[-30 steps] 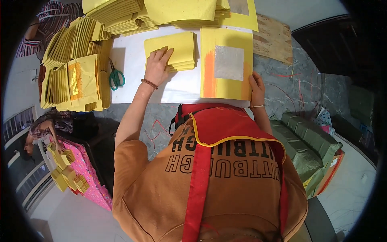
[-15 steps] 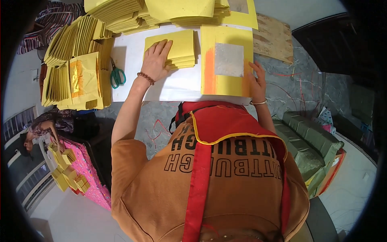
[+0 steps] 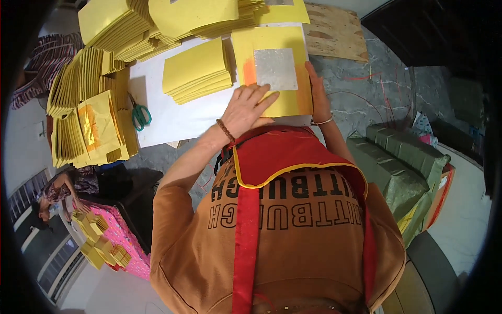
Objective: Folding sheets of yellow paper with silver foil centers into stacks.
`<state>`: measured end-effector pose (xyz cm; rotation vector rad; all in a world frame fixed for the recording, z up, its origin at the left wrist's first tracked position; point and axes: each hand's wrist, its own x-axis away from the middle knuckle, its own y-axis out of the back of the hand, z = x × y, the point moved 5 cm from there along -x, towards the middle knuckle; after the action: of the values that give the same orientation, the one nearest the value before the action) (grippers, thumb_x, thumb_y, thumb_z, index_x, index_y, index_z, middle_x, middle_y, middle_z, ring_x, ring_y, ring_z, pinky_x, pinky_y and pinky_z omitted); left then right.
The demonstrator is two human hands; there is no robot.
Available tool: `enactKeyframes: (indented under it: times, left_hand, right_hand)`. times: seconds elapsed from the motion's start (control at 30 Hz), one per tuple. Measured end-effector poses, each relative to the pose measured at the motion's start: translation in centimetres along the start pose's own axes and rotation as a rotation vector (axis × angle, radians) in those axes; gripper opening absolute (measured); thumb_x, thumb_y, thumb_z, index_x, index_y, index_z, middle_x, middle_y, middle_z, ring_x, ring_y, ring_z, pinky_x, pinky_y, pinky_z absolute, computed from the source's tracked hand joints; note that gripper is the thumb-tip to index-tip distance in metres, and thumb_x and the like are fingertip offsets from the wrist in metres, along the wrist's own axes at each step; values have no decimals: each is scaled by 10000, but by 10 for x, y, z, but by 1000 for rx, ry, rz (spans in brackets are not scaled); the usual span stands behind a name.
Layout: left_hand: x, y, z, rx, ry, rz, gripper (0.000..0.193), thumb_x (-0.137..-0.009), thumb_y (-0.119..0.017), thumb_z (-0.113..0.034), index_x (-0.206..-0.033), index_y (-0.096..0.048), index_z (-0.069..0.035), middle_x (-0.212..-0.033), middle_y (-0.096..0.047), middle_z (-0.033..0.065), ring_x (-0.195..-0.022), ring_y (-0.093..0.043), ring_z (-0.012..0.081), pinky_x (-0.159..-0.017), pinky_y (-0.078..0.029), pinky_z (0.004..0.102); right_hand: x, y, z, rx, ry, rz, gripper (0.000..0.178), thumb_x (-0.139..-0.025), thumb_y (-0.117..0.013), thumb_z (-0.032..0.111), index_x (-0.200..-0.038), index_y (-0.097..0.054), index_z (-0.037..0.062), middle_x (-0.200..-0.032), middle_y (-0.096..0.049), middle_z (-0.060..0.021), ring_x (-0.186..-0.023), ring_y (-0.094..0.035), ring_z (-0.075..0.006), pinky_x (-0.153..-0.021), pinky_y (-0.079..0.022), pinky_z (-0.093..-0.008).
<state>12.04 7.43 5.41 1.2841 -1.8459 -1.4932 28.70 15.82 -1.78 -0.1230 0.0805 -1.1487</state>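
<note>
A yellow paper sheet with orange bands and a silver square at its middle lies before me on the white tabletop. Across its lower left corner rests my left hand, open, fingers spread flat. Along the sheet's right edge, my right hand stands open with straight fingers touching the side; whether it lifts the edge I cannot tell. Left of the sheet sits a fanned stack of folded yellow papers, no hand on it.
Green-handled scissors lie near the table's left side. Yellow paper bundles crowd the left and far edges. A plywood board lies beyond the right corner, green wrapped bundles nearer. Another person works at a pink-covered table at left.
My left hand has left the folded stack and moved right onto the silver-square sheet. My right hand stays by that sheet's right edge. The whole view has shifted and turned somewhat.
</note>
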Motion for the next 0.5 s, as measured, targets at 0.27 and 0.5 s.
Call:
enactKeyframes:
  times: [0.27, 0.5]
  left_hand:
    - [-2, 0, 2, -6, -21, 12, 573, -716, -658, -367, -1198, -500, -101, -1205, -465, 112, -1060, -430, 292, -862, -352, 393]
    - [-8, 17, 3, 200, -3, -43, 291, -763, -638, -254, -988, -614, -70, -940, -583, 80, -899, -514, 252, -756, -420, 346]
  right_hand:
    - [2, -4, 4, -254, -99, -4, 621, -948, -129, 476, -1407, -157, 59, -1452, -196, -69, -1320, -215, -195, -1080, -157, -326]
    - [2, 2, 1, -166, -42, -33, 606, -954, -150, 460, -1303, -393, 29, -1451, -198, -81, -1313, -233, -201, -1074, -186, -336]
